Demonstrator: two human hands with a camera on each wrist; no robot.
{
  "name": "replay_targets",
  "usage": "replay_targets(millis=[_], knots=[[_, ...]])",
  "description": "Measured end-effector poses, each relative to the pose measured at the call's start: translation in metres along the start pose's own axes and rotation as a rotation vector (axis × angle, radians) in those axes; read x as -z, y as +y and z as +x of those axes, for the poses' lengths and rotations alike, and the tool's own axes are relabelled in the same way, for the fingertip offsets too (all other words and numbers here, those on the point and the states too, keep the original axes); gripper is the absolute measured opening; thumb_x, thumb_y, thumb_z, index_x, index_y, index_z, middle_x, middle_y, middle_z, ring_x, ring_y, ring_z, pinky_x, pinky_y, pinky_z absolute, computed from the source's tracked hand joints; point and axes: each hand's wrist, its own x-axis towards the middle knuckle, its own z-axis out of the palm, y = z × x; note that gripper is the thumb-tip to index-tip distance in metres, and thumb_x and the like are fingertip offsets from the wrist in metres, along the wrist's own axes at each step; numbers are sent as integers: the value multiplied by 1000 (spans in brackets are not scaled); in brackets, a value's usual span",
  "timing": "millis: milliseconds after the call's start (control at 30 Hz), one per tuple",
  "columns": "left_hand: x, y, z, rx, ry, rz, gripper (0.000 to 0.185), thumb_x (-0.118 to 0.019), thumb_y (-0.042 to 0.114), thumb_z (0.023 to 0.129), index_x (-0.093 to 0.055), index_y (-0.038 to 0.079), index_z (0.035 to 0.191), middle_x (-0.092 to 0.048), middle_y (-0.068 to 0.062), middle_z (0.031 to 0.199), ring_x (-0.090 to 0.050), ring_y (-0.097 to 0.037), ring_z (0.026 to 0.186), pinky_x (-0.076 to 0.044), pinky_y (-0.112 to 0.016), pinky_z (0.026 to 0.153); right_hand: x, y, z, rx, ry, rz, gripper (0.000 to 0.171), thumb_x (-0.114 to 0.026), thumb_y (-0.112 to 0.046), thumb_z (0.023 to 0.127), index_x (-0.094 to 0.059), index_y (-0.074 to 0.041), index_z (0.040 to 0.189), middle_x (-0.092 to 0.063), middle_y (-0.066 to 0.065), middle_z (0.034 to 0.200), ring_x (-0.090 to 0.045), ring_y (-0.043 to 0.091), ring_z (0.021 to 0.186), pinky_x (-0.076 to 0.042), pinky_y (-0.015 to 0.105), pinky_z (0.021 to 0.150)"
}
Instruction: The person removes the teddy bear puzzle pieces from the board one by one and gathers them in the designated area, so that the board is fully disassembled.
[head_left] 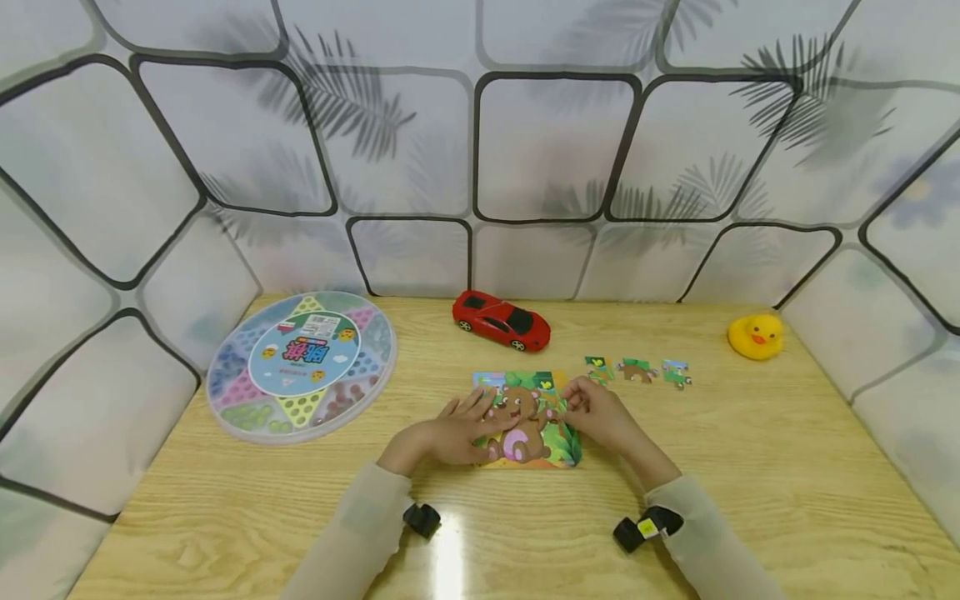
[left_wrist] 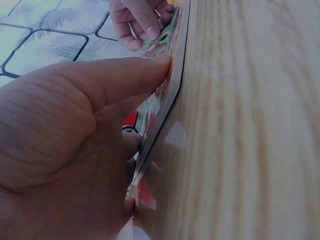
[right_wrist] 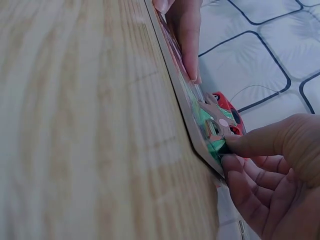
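A bear jigsaw puzzle lies on its board at the middle of the wooden table. My left hand rests flat on its left side with straight fingers; in the left wrist view the thumb presses on the board's edge. My right hand is at the puzzle's upper right corner, its thumb and fingers pinching a puzzle piece against the board. Three loose pieces lie in a row to the right of the puzzle.
A red toy car stands just behind the puzzle. A round Chinese checkers case lies at the left, a yellow rubber duck at the far right. Patterned walls enclose the table on three sides.
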Motion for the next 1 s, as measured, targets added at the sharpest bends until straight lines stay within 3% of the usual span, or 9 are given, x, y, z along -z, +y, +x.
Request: replay_targets(millis=[267,567,1000], knots=[[2,4,-1,5,-16,4,57,-46,37,99,-23,31,151,9,-12,158,14,-30,143,2,-56,112,0,-1,-2,-31,13,96,15,-63,-1,88,-55,0,100,-59,7,80,-60,16,64,-53,27,57],[2,4,-1,-5,0,-13,57,-46,36,99,-24,30,151,8,-13,158,14,-30,143,2,-56,111,-2,-7,-5,25,31,11,15,-62,-3,90,-54,-2,102,-57,7,82,-61,15,59,-51,27,51],[-1,0,-1,-2,9,9,57,-46,37,99,-24,32,151,6,-12,158,13,-30,143,1,-56,112,7,15,1,-30,-97,331,28,-60,-8,92,-49,7,112,-59,9,84,-62,14,63,-53,25,56]])
